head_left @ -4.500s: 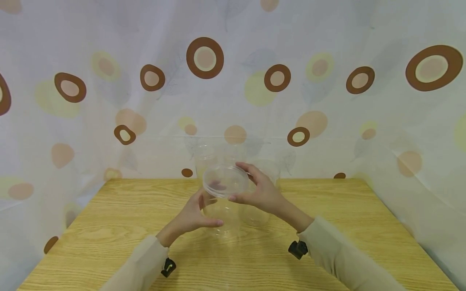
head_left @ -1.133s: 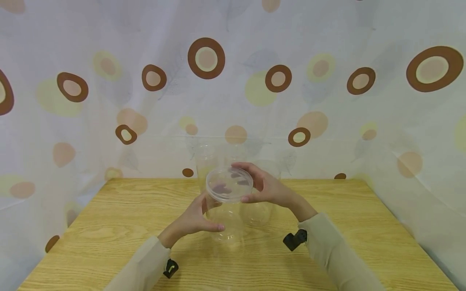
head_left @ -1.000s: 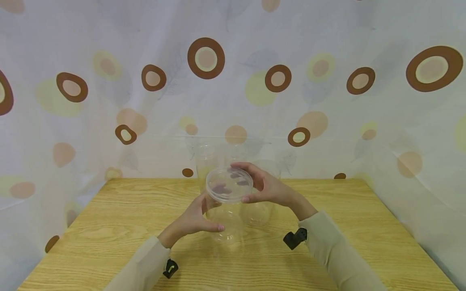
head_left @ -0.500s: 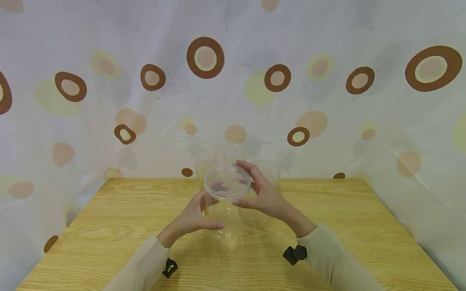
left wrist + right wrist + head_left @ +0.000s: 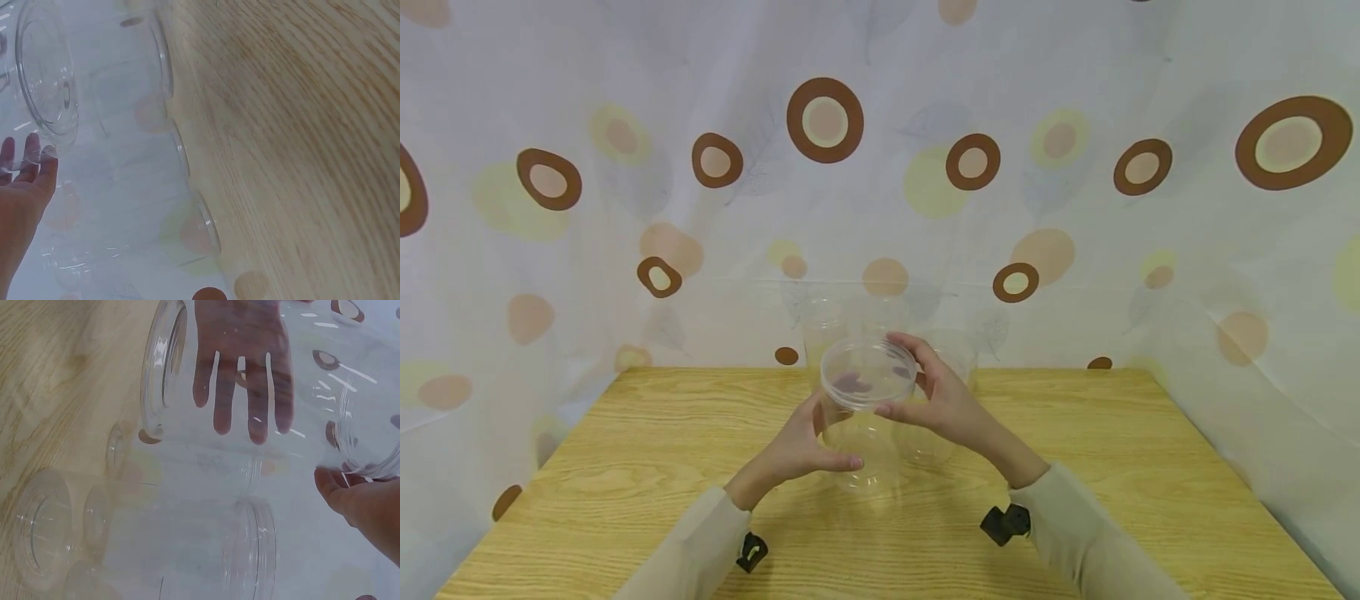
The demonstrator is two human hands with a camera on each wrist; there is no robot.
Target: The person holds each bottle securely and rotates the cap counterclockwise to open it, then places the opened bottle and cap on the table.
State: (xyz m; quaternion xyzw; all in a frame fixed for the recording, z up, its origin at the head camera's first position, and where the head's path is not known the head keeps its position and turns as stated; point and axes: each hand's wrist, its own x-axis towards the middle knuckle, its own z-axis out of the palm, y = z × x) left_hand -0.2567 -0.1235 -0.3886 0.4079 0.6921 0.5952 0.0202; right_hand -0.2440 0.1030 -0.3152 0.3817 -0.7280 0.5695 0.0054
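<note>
My left hand grips the body of a clear plastic jar, thumb in front and fingers behind. In the head view my right hand holds the jar's clear round lid at its right side, thumb on the near rim. The lid sits on top of the jar. In the right wrist view the fingers of the left hand show through the jar wall, and the right hand is at the lid end. The jar's base appears raised off the table in the left wrist view.
Several more clear jars stand close behind the held one, such as a tall jar at the left and a wider jar at the right. They rest on a wooden table backed by a patterned curtain.
My right hand has shifted round the lid, its thumb now further left along the near rim, with the wrist lower than one second ago. The jar has risen slightly; the left hand keeps its grip.
</note>
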